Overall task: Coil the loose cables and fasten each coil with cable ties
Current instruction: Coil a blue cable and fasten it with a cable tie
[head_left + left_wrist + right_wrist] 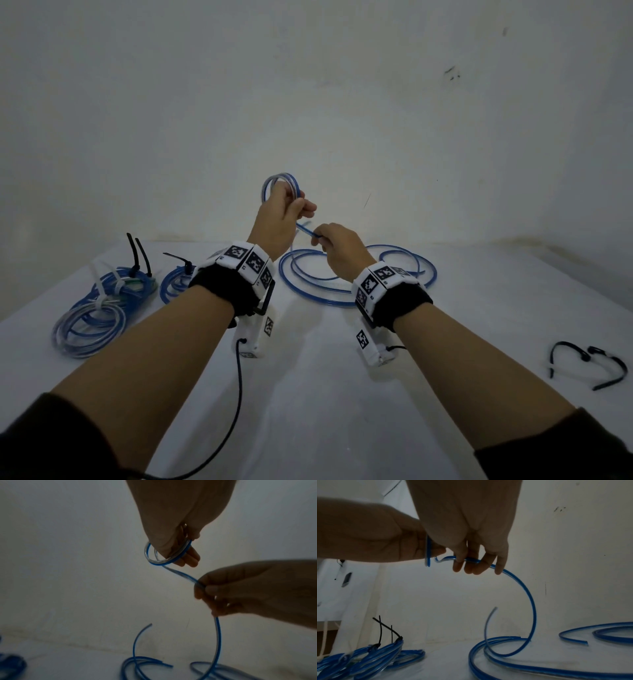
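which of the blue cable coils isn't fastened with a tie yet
The small coil held up by the left hand: no tie on it. The coils lying at the table's left all carry ties.

1. A flat white table surface point(308, 394) filled the lower part of the head view.
2. A plain, off-white painted wall point(308, 102) rose behind the table; it carried small dark scuff marks point(452, 73) toward the upper right.
3. A discoloured, brownish seam point(479, 241) ran where wall met table.
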